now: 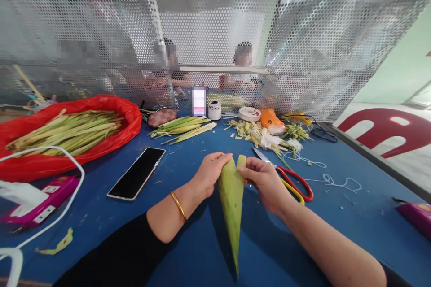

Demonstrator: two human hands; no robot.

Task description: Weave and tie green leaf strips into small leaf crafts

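A long green corn husk [231, 206], wide at the top and tapering to a tip, hangs pointed end down between my hands in the head view. My left hand [212, 171] pinches its upper left edge between thumb and fingers. On the other side, my right hand [264, 179] grips a narrow strip at the upper right edge, where the husk's top parts. Scissors with red and yellow handles [305, 187] lie just beyond my right hand. Flat on the blue table [188, 255], a phone [137, 175] rests left of my left hand.
A red plastic bag [129, 119] of husk strips stands left, behind a purple power strip [55, 197]. More husks [183, 126], a tape roll [249, 113], husk scraps [247, 130] and white string [343, 184] lie farther back. People sit beyond a perforated metal screen [215, 22].
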